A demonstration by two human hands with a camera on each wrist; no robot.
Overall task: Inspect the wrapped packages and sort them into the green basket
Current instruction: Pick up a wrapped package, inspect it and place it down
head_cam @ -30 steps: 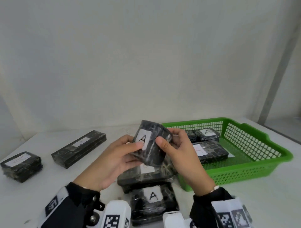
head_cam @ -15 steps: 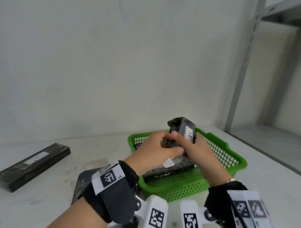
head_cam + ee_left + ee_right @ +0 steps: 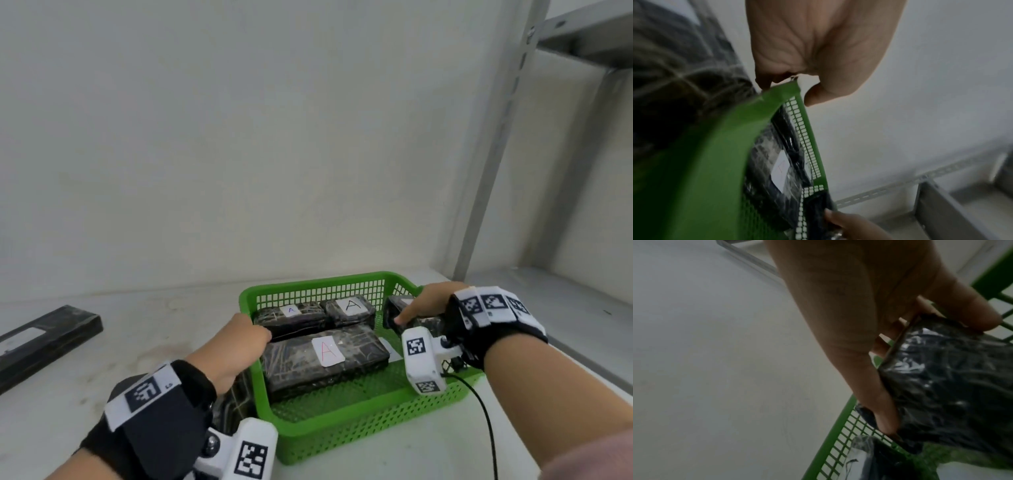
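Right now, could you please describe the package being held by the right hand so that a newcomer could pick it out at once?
Find the green basket on the white table. At its right-hand wall, the right hand grips a small black wrapped package. Unlike the three packages lying flat with their A labels up, it is held in the fingers, its label mostly hidden.

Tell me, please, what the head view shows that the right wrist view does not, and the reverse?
Only the head view shows the left hand gripping the basket's left rim, three labelled packages lying flat in the basket, including the red-lettered package, and a long package on the table. Only the right wrist view shows the fingers curled round the wrapped package from below. Both show the right hand holding that package inside the green basket.
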